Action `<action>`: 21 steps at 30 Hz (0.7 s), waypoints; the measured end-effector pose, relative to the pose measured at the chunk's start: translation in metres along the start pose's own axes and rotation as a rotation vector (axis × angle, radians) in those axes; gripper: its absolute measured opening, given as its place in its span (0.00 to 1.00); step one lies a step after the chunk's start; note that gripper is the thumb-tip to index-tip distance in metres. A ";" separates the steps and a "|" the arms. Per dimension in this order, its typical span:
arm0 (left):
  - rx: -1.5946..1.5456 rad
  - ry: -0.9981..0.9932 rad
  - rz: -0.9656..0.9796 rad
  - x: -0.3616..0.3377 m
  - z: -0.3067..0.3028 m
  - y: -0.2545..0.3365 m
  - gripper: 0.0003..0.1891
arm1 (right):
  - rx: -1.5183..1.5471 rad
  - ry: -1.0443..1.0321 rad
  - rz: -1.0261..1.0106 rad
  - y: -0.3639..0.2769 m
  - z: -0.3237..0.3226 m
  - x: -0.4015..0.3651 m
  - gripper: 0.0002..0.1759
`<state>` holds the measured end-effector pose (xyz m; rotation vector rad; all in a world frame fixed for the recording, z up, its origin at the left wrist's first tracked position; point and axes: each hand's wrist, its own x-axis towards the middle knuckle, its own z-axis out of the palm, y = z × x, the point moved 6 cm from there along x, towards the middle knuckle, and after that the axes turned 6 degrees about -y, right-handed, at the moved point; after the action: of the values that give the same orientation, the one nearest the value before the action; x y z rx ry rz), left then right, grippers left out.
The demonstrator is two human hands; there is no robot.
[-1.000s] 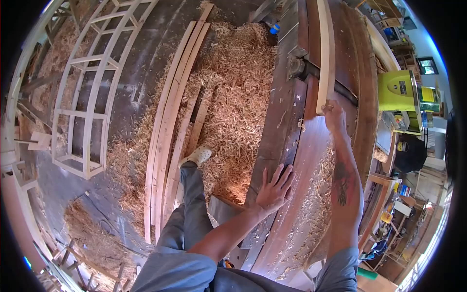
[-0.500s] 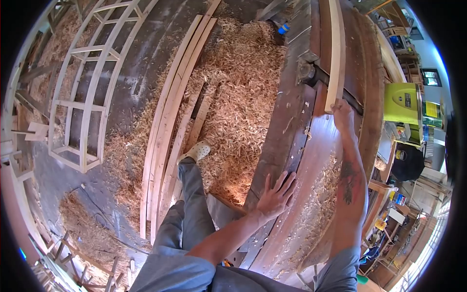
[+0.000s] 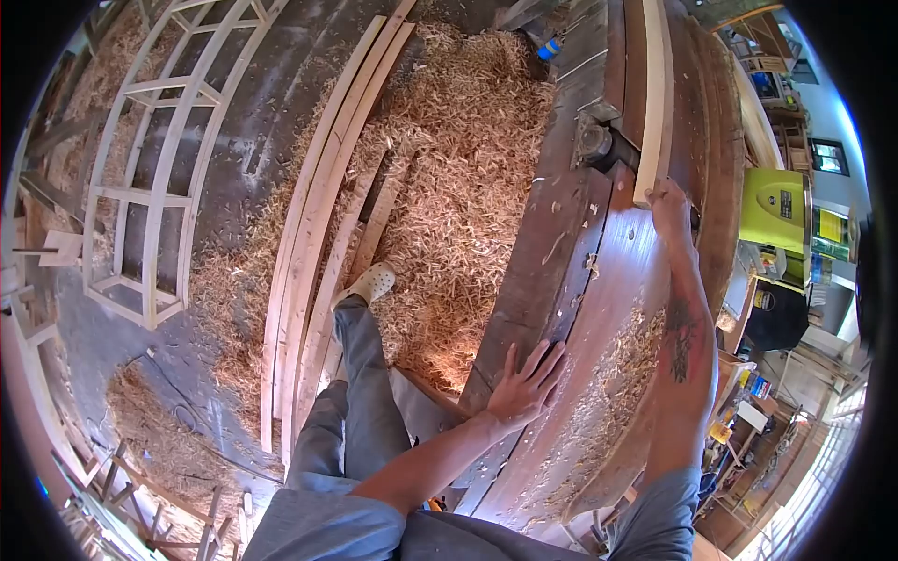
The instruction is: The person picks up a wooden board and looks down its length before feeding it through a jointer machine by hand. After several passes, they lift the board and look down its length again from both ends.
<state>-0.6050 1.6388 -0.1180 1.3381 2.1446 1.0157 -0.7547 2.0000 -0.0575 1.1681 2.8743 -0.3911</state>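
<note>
Wood shavings (image 3: pixel 468 140) cover floor (image 3: pixel 253 140); left fingers (image 3: pixel 540 361) splayed on bed (image 3: pixel 608 280), right fingers (image 3: pixel 666 193) clamp board (image 3: pixel 655 93).

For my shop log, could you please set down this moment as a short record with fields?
Right hand: holds the near end of the board
Left hand: flat, fingers spread, on the machine table
Machine table: strewn with shavings
Floor: heap of shavings, long planks, wooden frame
Far right: green machine
</note>
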 end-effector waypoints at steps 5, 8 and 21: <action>-0.003 0.052 0.012 0.001 -0.005 0.001 0.25 | -0.114 -0.028 -0.004 0.000 -0.002 0.018 0.14; -0.004 0.048 0.012 0.001 -0.004 0.000 0.25 | -0.157 -0.056 0.020 -0.002 -0.004 0.025 0.16; -0.013 0.011 -0.007 0.001 0.001 -0.002 0.26 | -0.166 -0.075 0.090 -0.006 -0.011 0.060 0.18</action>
<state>-0.6059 1.6393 -0.1208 1.3212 2.1459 1.0352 -0.8011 2.0391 -0.0515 1.2207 2.7179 -0.1857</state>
